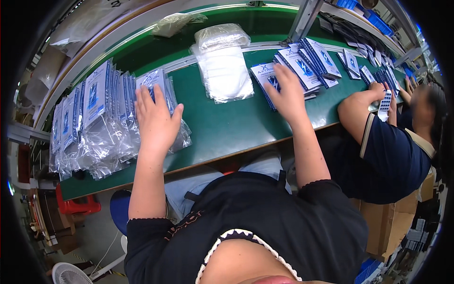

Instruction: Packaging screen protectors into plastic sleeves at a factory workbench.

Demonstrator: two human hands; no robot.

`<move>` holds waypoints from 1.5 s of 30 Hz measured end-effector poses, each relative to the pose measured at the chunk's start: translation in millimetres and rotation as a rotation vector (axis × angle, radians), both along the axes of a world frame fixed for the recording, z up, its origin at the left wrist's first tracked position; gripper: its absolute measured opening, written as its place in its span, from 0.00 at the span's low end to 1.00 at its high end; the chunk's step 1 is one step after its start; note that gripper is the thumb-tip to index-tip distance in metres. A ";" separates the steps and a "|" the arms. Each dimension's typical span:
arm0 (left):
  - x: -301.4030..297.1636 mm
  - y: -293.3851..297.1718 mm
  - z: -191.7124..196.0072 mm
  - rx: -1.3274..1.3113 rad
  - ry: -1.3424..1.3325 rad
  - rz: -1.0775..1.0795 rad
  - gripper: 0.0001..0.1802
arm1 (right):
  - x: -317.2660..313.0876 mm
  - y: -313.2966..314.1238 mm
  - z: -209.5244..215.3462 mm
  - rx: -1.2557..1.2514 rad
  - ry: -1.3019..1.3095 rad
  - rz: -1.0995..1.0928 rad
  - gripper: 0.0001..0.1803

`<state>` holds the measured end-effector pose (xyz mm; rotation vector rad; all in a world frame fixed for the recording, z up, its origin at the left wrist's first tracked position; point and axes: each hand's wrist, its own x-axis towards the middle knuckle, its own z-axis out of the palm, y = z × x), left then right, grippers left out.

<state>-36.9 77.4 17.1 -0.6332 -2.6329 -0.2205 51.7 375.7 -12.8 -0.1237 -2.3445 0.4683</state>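
Note:
My left hand (157, 116), fingers stretched out and thumb apart, is at the right end of a row of flat white-and-blue boxes in clear plastic bags (97, 102). It rests on or just above the last bagged box; which of the two I cannot tell. My right hand (287, 97) is open too, over a flat white-and-blue box (261, 75) at the left end of a fanned pile of unbagged boxes (302, 66). Whether its fingers touch the box is unclear. Between my hands, farther back, lies a stack of clear plastic bags (226, 75).
The green table (217, 125) has a raised back rail. A crumpled plastic bag (175, 24) lies behind it. To my right a co-worker (395, 146) holds a sheet of labels (384, 105) near more boxes (350, 64). A metal post (305, 21) stands at the back.

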 end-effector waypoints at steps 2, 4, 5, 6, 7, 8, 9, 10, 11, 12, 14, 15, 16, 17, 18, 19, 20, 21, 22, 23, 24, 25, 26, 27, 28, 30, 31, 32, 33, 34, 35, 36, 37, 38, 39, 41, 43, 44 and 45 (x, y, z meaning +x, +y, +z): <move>4.5 12.9 7.8 0.052 0.046 -0.054 0.33 | 2.2 -0.8 -9.8 0.119 -0.243 -0.026 0.29; 23.5 35.1 24.2 0.176 0.094 -0.213 0.33 | 9.2 -12.4 -17.4 0.188 -0.221 -0.084 0.30; 31.2 43.6 26.7 0.256 0.072 -0.328 0.31 | 8.9 -17.0 -18.9 0.144 -0.194 -0.097 0.28; 35.4 50.7 25.9 0.314 0.037 -0.455 0.27 | 7.6 -21.4 -16.3 0.110 -0.187 -0.121 0.27; 33.8 55.8 16.1 0.330 -0.004 -0.540 0.20 | 5.8 -27.4 -11.8 0.073 -0.179 -0.144 0.27; 30.1 60.6 5.0 0.268 -0.038 -0.559 0.18 | 4.0 -30.5 -7.2 0.036 -0.165 -0.169 0.26; 22.6 66.3 -7.5 0.232 -0.036 -0.550 0.16 | -1.5 -29.4 -10.9 0.035 -0.117 -0.189 0.26; 12.2 73.5 -21.3 0.204 -0.036 -0.545 0.15 | -4.6 -28.7 -15.2 0.022 -0.157 -0.217 0.26; 1.7 79.0 -28.5 0.211 -0.106 -0.547 0.15 | -8.1 -27.5 -14.4 0.014 -0.188 -0.244 0.27; -8.7 82.4 -33.5 0.217 -0.176 -0.548 0.14 | -11.3 -27.2 -13.1 0.006 -0.219 -0.270 0.28; -21.1 90.2 -33.7 0.253 -0.228 -0.563 0.13 | -11.1 -26.7 -11.5 0.051 -0.255 -0.300 0.33; -24.2 92.0 -32.8 0.280 -0.208 -0.574 0.12 | -11.3 -26.1 -9.5 0.048 -0.280 -0.311 0.33; -25.9 92.3 -33.4 0.306 -0.193 -0.582 0.12 | -11.3 -26.6 -8.5 0.043 -0.310 -0.321 0.34; -26.6 92.1 -34.9 0.376 -0.200 -0.599 0.11 | -9.9 -27.2 0.7 -0.034 -0.351 -0.296 0.36; -26.4 91.6 -36.7 0.445 -0.207 -0.616 0.11 | -9.9 -24.8 1.2 -0.095 -0.233 -0.251 0.36; -26.0 90.8 -39.1 0.520 -0.218 -0.627 0.11 | -8.8 -23.4 1.8 -0.151 -0.122 -0.200 0.37; -27.4 91.3 -39.1 0.571 -0.180 -0.635 0.10 | -8.2 -24.0 3.8 -0.207 -0.012 -0.148 0.37; -29.1 92.2 -38.0 0.621 -0.143 -0.642 0.10 | -5.4 -24.8 8.4 -0.268 0.102 -0.109 0.37; -27.7 92.3 -40.2 0.672 -0.117 -0.645 0.10 | -3.5 -26.5 10.6 -0.398 0.168 -0.068 0.37; -27.3 92.6 -41.3 0.701 -0.127 -0.647 0.10 | -1.6 -33.9 20.7 -0.753 0.224 0.089 0.37; -29.3 95.6 -40.9 0.730 -0.138 -0.650 0.09 | -0.2 -40.9 31.9 -1.108 0.280 0.244 0.37; -30.2 95.5 -40.5 0.749 -0.144 -0.652 0.09 | -0.6 -40.3 35.1 -1.296 0.263 0.294 0.36; -31.9 92.8 -41.4 0.762 -0.172 -0.634 0.09 | -1.6 -35.6 35.7 -1.476 0.164 0.518 0.34; -33.0 89.6 -42.7 0.776 -0.199 -0.615 0.08 | -3.1 -29.2 30.9 -1.724 -0.014 0.727 0.31; -34.4 90.9 -43.1 0.804 -0.222 -0.603 0.08 | -6.0 -22.7 26.4 -1.941 -0.212 0.937 0.29; -34.7 88.7 -40.8 0.838 -0.260 -0.585 0.08 | -6.1 -26.8 10.8 -1.951 -0.329 0.951 0.30; -34.8 87.8 -40.5 0.870 -0.274 -0.567 0.07 | -6.4 -28.6 5.5 -1.944 -0.407 0.955 0.30; -35.7 88.6 -41.6 0.879 -0.279 -0.580 0.07 | -7.7 -29.8 7.1 -1.925 -0.468 0.998 0.29; -38.6 90.7 -42.4 0.888 -0.282 -0.592 0.07 | -8.3 -33.8 12.8 -1.866 -0.466 0.869 0.29; -40.4 91.1 -44.1 0.895 -0.287 -0.598 0.06 | -9.8 -42.3 21.6 -1.804 -0.465 0.746 0.30; -42.5 91.7 -44.4 0.932 -0.317 -0.630 0.06 | -12.4 -38.7 22.3 -1.841 -0.530 0.848 0.34; -45.8 95.0 -49.4 0.911 -0.240 -0.630 0.06 | -17.3 -35.6 18.2 -1.853 -0.544 0.840 0.35; -46.3 98.2 -49.3 0.917 -0.249 -0.636 0.06 | -22.1 -29.1 15.5 -1.804 -0.561 0.833 0.35; -46.6 91.1 -49.1 0.908 -0.241 -0.615 0.07 | -31.9 -29.7 11.6 -1.760 -0.593 0.861 0.35; -45.7 85.3 -50.2 0.918 -0.276 -0.585 0.08 | -39.9 -32.8 10.2 -1.724 -0.595 0.812 0.35; -47.8 75.0 -55.2 0.941 -0.262 -0.536 0.13 | -50.3 -34.0 9.8 -1.531 -0.611 0.733 0.34; -45.4 74.5 -57.0 0.957 -0.395 -0.360 0.09 | -46.4 -33.1 8.3 -1.479 -0.600 0.744 0.28; -45.6 77.9 -58.9 1.007 -0.472 -0.315 0.07 | -40.3 -34.7 11.4 -1.467 -0.559 0.756 0.28; -46.6 80.9 -60.0 1.063 -0.497 -0.342 0.06 | -35.6 -25.1 1.7 -1.440 -0.520 0.692 0.28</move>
